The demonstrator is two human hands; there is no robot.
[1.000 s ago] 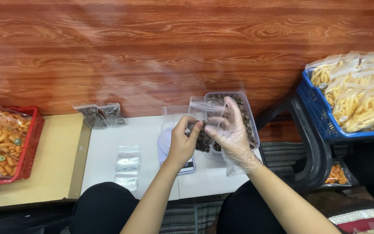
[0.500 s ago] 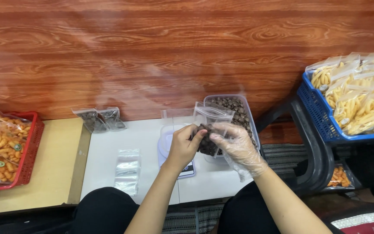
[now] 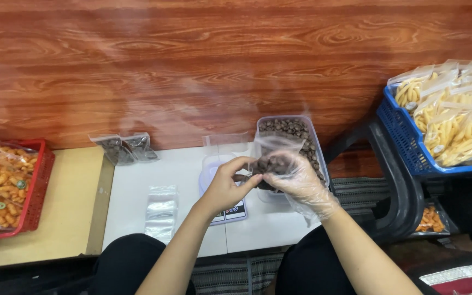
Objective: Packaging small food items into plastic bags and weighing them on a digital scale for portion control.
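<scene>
left hand (image 3: 226, 186) and plastic-gloved right hand (image 3: 296, 177) pinch small clear bag of brown pieces (image 3: 269, 158) | clear plastic tub of brown pieces (image 3: 293, 139) at white table's (image 3: 154, 169) far edge, behind; scale (image 3: 228, 210) beneath

The single head camera is looking steeply down from above the seated person, facing a wood-panelled wall (image 3: 236, 65) filling the upper frame, with the white table (image 3: 181, 169) sitting close at lower centre.

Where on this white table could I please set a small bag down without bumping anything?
The white table is bare between the two filled dark bags at its back and the stack of empty clear bags in front. The tan board beside the red basket is also bare. Around the scale, the clear tub and both hands it is crowded.
</scene>
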